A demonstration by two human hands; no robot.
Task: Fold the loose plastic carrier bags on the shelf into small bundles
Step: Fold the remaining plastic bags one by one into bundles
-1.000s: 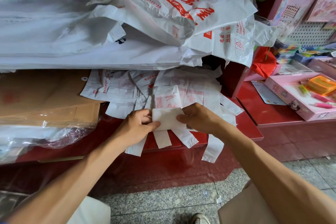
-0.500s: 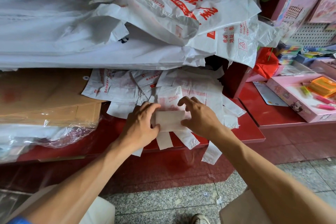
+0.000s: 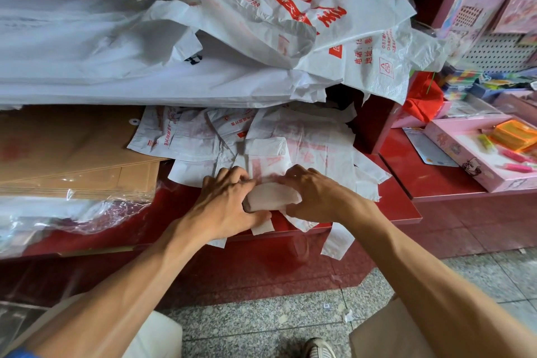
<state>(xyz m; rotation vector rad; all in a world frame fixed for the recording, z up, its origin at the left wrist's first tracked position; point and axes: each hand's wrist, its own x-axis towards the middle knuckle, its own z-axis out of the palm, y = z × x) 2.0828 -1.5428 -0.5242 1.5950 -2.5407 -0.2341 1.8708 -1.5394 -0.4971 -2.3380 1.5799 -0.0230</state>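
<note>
A heap of large white carrier bags (image 3: 261, 38) with red print fills the back of the red shelf (image 3: 404, 212). Flattened bags (image 3: 305, 139) lie before it, toward the front edge. At that edge, the left hand (image 3: 223, 206) and right hand (image 3: 316, 197) both grip one small folded bag (image 3: 273, 196) between them, fingers curled round its ends.

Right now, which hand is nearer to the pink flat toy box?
Right. The right hand grips the folded white bag nearer the pink flat toy box; the left hand is farther.
</note>
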